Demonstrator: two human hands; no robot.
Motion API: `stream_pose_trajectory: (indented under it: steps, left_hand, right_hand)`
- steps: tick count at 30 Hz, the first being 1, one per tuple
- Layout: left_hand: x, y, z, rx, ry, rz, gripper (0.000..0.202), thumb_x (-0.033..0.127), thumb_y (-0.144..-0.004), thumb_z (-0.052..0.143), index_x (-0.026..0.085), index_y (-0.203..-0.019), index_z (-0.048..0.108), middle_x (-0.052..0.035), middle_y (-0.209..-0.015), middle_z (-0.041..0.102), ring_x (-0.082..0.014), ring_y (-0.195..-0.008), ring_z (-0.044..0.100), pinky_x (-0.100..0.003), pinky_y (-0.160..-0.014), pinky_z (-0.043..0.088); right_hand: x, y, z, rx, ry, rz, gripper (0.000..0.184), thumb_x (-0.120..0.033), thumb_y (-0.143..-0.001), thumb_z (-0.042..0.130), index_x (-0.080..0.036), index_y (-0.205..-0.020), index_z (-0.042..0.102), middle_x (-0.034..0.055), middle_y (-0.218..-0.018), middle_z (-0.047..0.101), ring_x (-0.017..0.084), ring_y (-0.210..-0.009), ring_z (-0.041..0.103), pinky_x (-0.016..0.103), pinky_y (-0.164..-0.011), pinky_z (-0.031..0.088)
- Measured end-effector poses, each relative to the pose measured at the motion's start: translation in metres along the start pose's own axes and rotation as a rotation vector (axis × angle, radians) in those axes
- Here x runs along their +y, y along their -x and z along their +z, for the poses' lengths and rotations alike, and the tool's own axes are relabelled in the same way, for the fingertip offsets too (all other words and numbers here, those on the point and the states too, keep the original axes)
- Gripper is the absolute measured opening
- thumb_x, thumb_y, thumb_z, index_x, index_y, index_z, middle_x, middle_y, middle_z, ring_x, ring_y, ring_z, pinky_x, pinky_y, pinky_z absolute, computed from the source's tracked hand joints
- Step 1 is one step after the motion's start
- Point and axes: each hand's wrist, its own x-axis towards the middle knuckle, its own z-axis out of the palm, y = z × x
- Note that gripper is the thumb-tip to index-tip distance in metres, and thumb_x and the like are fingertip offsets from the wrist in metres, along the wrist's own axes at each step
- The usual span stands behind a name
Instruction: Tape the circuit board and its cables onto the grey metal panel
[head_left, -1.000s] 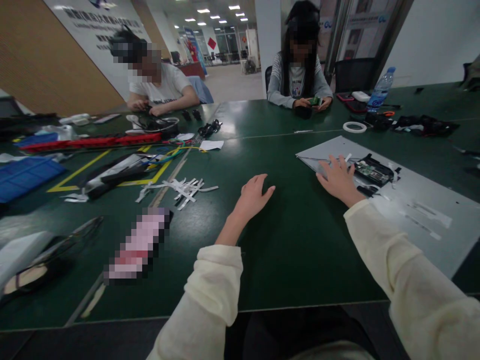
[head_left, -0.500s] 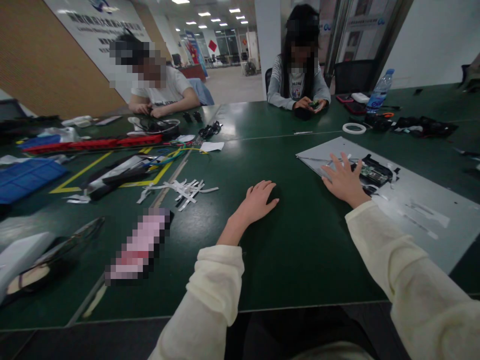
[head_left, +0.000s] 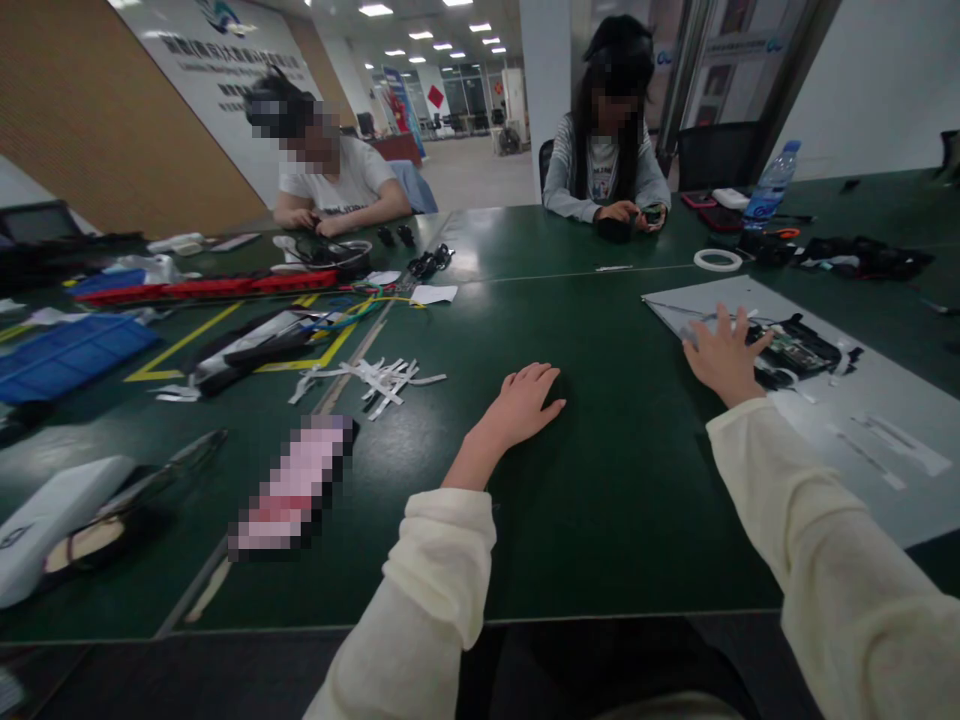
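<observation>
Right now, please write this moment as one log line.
left hand: over table; right hand: spread over pale panel; circuit board: beside right hand

Gloss, Matt and Cloth

A soft sheen is thrown back by the smooth green tabletop (head_left: 600,540). The pale grey panel (head_left: 892,390) is smoothly finished, faintly shiny; metal or plastic cannot be told apart. The cream sleeves (head_left: 442,550) are made of creased, matt cloth. Paper is suggested by the white strips (head_left: 388,381), clear shiny plastic by the bottle (head_left: 772,186), opaque plastic by the blue tray (head_left: 82,355).
</observation>
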Motion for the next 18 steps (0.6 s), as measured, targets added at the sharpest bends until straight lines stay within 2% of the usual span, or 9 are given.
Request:
stream_pose_trajectory:
  steps: [7, 12, 18]
  left_hand:
    - [-0.003, 0.000, 0.001, -0.004, -0.011, -0.004, 0.054, 0.046, -0.092, 0.040, 0.020, -0.139, 0.037, -0.0123, -0.146, 0.039, -0.0282, -0.137, 0.032, -0.048, -0.110, 0.029]
    - [-0.001, 0.001, 0.001, -0.007, -0.018, -0.001, 0.053, 0.046, -0.092, 0.039, 0.020, -0.139, 0.037, -0.0124, -0.146, 0.039, -0.0288, -0.138, 0.030, -0.050, -0.110, 0.027]
    - [0.004, 0.001, -0.002, -0.018, -0.054, -0.030, 0.053, 0.043, -0.093, 0.038, 0.018, -0.140, 0.035, -0.0136, -0.148, 0.037, -0.0290, -0.139, 0.027, -0.051, -0.110, 0.025]
  right_hand:
    - [0.010, 0.005, -0.006, -0.086, 0.010, -0.034, 0.050, -0.046, -0.091, 0.030, -0.024, -0.131, 0.050, 0.0158, -0.148, 0.029, 0.043, -0.136, 0.013, 0.077, -0.093, 0.014]
    - [0.023, 0.008, -0.005, -0.085, -0.027, 0.055, 0.054, -0.052, -0.089, 0.032, -0.023, -0.129, 0.053, 0.0181, -0.145, 0.033, 0.045, -0.135, 0.014, 0.078, -0.092, 0.011]
    - [0.025, 0.003, -0.003, -0.066, -0.033, 0.138, 0.055, -0.055, -0.088, 0.036, -0.021, -0.127, 0.054, 0.0183, -0.144, 0.033, 0.043, -0.135, 0.014, 0.076, -0.096, 0.004]
